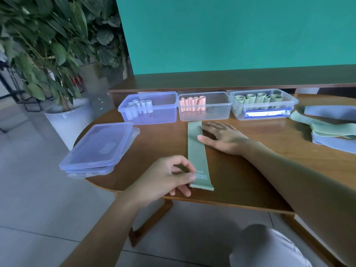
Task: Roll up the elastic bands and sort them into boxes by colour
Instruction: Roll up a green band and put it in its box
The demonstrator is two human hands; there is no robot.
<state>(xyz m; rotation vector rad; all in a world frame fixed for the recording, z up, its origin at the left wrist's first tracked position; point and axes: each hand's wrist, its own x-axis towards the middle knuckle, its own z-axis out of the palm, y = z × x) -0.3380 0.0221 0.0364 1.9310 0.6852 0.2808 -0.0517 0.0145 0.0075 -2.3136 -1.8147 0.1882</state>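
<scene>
1. Head view: a green band lies flat and unrolled down the middle of the counter, its near end at the counter's front edge.
2. Your left hand, lower centre of the frame, pinches that near end between thumb and fingers. Your right hand lies flat with straight fingers, pressing the far end down and grasping nothing.
3. Done so far, judging by the boxes along the back: the blue box at centre left holds a few pale rolls, the middle box a row of pink rolls, the right box several green rolls.
4. Left to do — roll this band, probably from the near end, and drop it in the right box with the other greens.
5. Also waiting: a loose heap of unrolled bands, green and blue, at the right edge of the frame.
6. The stacked lids sit at the left — closing the boxes, if wanted, comes last.
</scene>
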